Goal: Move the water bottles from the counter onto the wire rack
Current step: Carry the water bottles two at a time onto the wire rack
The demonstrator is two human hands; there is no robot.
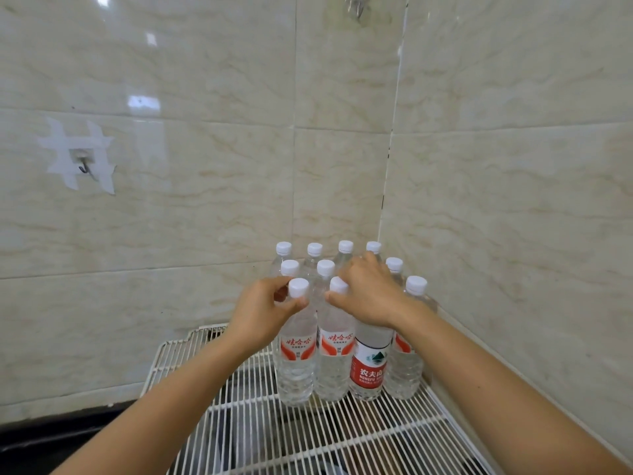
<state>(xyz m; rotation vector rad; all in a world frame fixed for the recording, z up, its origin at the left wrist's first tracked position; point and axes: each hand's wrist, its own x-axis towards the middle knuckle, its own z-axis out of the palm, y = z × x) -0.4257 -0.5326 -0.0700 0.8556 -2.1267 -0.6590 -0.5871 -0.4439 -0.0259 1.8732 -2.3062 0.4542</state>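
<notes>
Left hand [263,310]: grasping. Thumb and fingers pinch the neck of the front-left bottle [296,354], just under its white cap.

Right hand [371,293]: palm down over the top of the red-label bottle [368,368], whose cap is hidden. The thumb tip lies beside the neck of the second bottle [334,351]. Cannot tell whether this hand grips or only rests.

Front row, read from 9 to 3 o'clock: front-left bottle, second bottle, red-label bottle, fourth bottle [404,366]. All stand upright, touching or just beside one another. Contents are clear water; the fill level is not readable. Three carry white-and-orange labels; the third carries a red label with white characters.

At 12 o'clock of the hands, the rear bottles [314,250] show mostly as white caps, in two further rows.

All bottles stand on the white wire rack [274,437], packed into its corner at 1 o'clock against the marble-patterned tiled wall [205,200]. At 10 o'clock, well apart, is a taped-on hook [82,166].
</notes>
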